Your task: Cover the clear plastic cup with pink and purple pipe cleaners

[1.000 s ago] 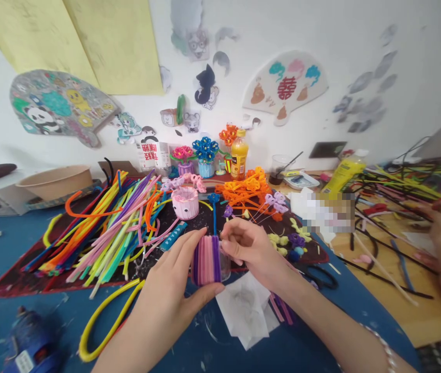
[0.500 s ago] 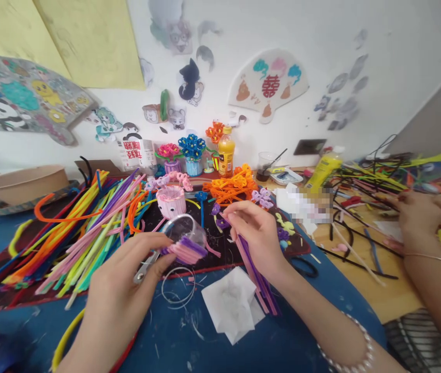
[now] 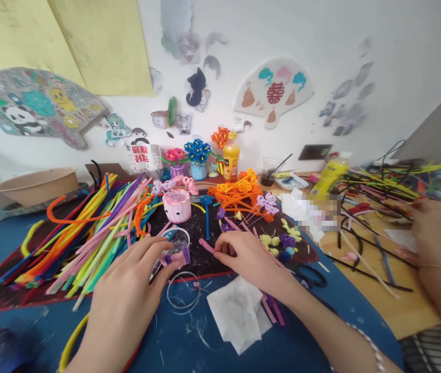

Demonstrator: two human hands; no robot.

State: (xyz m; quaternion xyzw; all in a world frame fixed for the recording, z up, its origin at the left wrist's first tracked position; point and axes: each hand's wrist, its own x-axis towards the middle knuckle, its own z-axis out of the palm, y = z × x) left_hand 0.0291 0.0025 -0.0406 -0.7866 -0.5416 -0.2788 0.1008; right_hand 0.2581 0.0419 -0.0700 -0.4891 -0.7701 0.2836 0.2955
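My left hand (image 3: 127, 282) is closed around a small clear plastic cup (image 3: 182, 237), tipped on its side, with short pink and purple pipe cleaner pieces (image 3: 177, 257) along its wall. To its right, my right hand (image 3: 246, 256) pinches the end of a short pink pipe cleaner (image 3: 206, 245) between thumb and fingers, apart from the cup. Longer purple and pink pipe cleaners (image 3: 275, 310) pass under my right wrist. Just beyond the cup stands a pink pot with eyes (image 3: 177, 207). A folded white tissue (image 3: 234, 316) lies nearer me.
Many coloured pipe cleaners (image 3: 84, 235) are heaped at left. Orange pipe cleaner flowers (image 3: 239, 191) and a juice bottle (image 3: 231, 158) stand behind. Black-handled scissors (image 3: 313, 275) lie right of my wrist. A clear wire coil (image 3: 184, 292) rests in front. Another person's hands (image 3: 438, 228) work at far right.
My right hand has moved down and left, from above the long purple and pink strips toward the cup, and now pinches a short pink piece. My left hand has turned the cup slightly.
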